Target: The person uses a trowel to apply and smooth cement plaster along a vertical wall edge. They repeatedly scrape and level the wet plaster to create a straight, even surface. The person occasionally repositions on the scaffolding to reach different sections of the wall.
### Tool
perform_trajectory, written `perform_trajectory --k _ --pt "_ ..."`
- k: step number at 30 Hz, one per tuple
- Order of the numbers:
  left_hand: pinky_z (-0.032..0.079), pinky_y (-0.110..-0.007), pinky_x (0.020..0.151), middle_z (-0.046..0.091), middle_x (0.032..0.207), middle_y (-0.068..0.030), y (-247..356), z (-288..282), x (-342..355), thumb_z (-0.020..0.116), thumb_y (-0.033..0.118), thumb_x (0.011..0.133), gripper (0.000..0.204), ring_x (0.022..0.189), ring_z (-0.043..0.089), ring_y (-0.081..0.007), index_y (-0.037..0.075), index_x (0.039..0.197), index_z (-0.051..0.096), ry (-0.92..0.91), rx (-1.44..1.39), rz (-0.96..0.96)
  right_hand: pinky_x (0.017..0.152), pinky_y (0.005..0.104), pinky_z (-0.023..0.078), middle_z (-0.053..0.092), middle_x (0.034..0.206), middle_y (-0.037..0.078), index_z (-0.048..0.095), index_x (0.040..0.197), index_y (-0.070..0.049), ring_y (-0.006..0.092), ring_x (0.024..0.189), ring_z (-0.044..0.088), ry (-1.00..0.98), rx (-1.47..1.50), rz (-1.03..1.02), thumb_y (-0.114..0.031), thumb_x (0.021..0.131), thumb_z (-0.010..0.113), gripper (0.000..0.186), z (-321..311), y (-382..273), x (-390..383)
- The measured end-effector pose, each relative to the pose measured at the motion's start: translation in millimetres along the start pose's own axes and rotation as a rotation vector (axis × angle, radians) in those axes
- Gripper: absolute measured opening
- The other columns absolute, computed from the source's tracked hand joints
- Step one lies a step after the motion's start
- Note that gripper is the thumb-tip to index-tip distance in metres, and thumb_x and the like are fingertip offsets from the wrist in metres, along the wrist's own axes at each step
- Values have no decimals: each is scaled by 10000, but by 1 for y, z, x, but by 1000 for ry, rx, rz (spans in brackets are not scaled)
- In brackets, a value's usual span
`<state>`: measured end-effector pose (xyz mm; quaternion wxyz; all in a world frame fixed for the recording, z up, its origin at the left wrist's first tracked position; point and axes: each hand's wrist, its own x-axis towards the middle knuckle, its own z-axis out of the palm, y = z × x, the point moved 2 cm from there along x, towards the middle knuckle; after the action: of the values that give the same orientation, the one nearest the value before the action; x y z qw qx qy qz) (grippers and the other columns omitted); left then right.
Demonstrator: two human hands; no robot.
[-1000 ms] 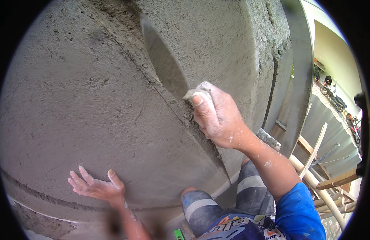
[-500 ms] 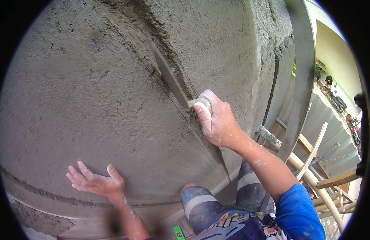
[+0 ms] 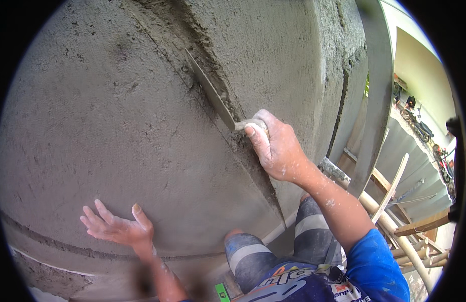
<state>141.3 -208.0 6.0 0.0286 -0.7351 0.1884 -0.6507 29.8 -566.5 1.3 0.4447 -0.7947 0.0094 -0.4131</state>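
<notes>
A grey cement-plastered wall (image 3: 117,126) fills most of the view, with a diagonal groove running down through it. My right hand (image 3: 275,148) grips the handle of a steel trowel (image 3: 210,93), whose blade lies edge-on in the groove, pointing up and left. Wet mortar clings beside the blade. My left hand (image 3: 117,229) is spread flat against the wall lower left, fingers apart, holding nothing. Both hands are dusted with cement.
A plastered column edge (image 3: 376,90) stands to the right. Bamboo and wooden scaffold poles (image 3: 394,201) cross below right, with ground, motorbikes and a yellow wall far beyond. My knees in striped shorts (image 3: 273,246) press near the wall. A horizontal groove (image 3: 51,244) runs low.
The trowel blade turned from flat against the plaster to edge-on in the groove. My right hand shifted slightly down and right; my left hand stayed nearly still.
</notes>
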Motion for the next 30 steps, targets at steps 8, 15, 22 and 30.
perform_trajectory --k 8,15,22,30 --pt "95 -721 1178 241 1650 -118 4 4 2 457 606 977 756 1541 166 -398 171 1578 312 36 -32 -11 597 341 475 564 638 54 596 1021 -20 180 589 589 68 53 -18 -433 1060 503 426 3 0 -8" --pt "138 -732 1153 277 1619 -188 0 6 -1 385 690 966 817 1521 182 -460 136 1564 337 -13 51 -8 600 360 470 551 653 77 571 987 -21 223 606 586 44 60 16 -483 1054 488 474 14 22 -20" --pt "170 -727 1145 268 1623 -185 -1 2 -1 394 683 966 811 1521 186 -453 136 1562 345 -18 61 1 667 376 497 558 709 109 584 1000 -21 266 658 608 44 105 71 -417 1048 527 404 7 15 -40" --pt "165 -732 1142 269 1620 -187 1 7 -1 386 687 967 815 1524 182 -452 133 1563 344 12 54 -20 719 470 533 679 825 240 579 1051 0 464 800 686 21 -35 150 -273 1003 612 279 19 29 -49"
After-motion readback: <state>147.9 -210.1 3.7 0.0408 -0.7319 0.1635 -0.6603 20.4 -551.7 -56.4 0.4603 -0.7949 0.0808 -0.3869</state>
